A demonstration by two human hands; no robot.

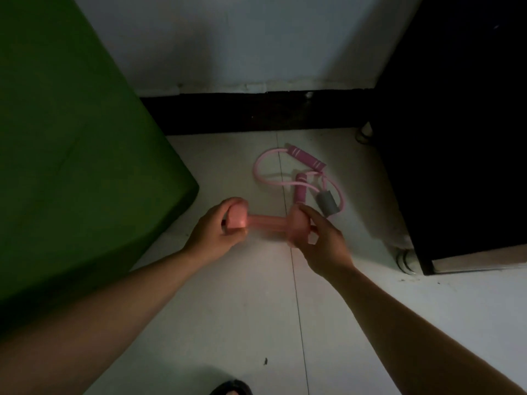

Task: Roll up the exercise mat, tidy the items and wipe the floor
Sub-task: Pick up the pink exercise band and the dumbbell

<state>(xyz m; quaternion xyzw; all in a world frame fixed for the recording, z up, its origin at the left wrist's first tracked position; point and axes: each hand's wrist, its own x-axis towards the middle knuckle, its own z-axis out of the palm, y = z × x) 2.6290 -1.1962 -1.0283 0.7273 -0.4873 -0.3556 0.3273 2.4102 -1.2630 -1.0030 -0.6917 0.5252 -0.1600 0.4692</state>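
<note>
I hold a pink dumbbell (266, 220) level above the pale floor, in the middle of the view. My left hand (216, 226) grips its left head. My right hand (322, 238) holds its right head with curled fingers. Just beyond, on the floor, lies a pink skipping rope (299, 172) with purple-pink foam handles and a grey foam piece (326, 202), coiled loosely.
A green-covered bed (71, 155) fills the left side, its corner close to my left hand. A black cabinet (462, 132) stands at the right. A white wall with a dark skirting board (256, 112) closes the back. White floor tiles (256, 309) stretch toward me.
</note>
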